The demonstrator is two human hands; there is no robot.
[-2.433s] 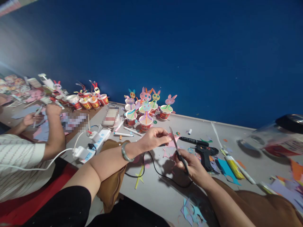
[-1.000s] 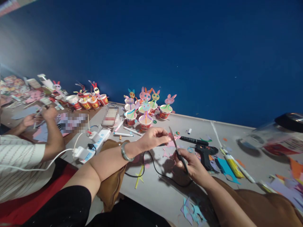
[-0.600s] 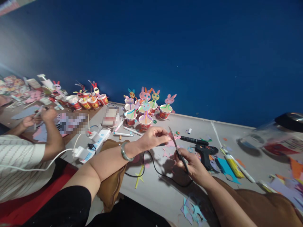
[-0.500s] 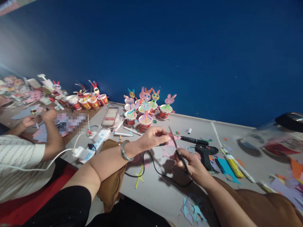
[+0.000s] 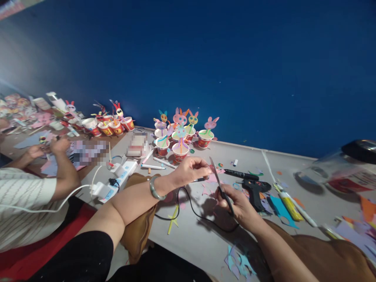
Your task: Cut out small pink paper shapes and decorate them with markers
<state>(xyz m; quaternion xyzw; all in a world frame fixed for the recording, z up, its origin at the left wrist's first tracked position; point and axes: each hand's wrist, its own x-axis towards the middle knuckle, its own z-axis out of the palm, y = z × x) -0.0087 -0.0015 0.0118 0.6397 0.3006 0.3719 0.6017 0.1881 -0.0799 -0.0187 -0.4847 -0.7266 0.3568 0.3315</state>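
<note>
My right hand (image 5: 233, 201) is closed around the dark handles of a pair of scissors (image 5: 217, 179), whose blades point up and away from me. Just left of the blades, the thumb and fingers of my left hand (image 5: 194, 171) are pinched together. A small pink piece of paper (image 5: 210, 168) shows at those fingertips; most of it is hidden. Below the hands, pink paper scraps (image 5: 209, 189) lie on the grey table (image 5: 188, 229). A black glue gun (image 5: 256, 192) rests beyond my right hand, near a black marker (image 5: 242, 174).
Paper cups with rabbit figures (image 5: 180, 150) stand along the blue wall. A white power strip (image 5: 120, 180) lies left, and a black cable (image 5: 202, 215) crosses the table. At far left are a co-worker's hands (image 5: 60, 145). A clear jar (image 5: 340, 172) lies at right.
My hands and the scissors stay almost exactly in place. The co-worker's hands at far left have shifted slightly.
</note>
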